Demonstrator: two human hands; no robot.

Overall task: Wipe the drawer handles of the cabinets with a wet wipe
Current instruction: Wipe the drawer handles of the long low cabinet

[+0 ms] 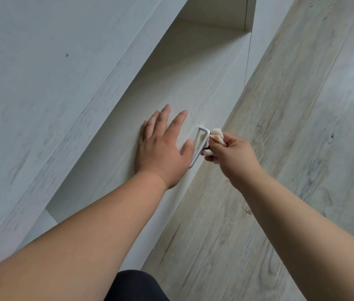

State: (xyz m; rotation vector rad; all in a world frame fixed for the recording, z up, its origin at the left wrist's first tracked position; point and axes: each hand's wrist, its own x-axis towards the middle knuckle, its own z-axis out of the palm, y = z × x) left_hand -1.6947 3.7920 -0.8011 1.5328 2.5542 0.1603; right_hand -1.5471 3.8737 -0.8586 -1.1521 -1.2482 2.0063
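In the head view, the left hand (pixel 163 146) lies flat with fingers spread on the pale drawer front (pixel 128 127), while the right hand (pixel 230 155) pinches a crumpled wet wipe (pixel 217 134) against the white drawer handle (pixel 197 156) beside the left thumb, above the wood-grain floor (pixel 291 148).

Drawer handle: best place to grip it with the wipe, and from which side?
Pinch the long straight bar of the drawer handle with the wet wipe, coming from the floor side, as the right hand does. The bar stands off the drawer front on short legs, leaving a gap for fingers to wrap behind, and the left hand lies flat on the other side.
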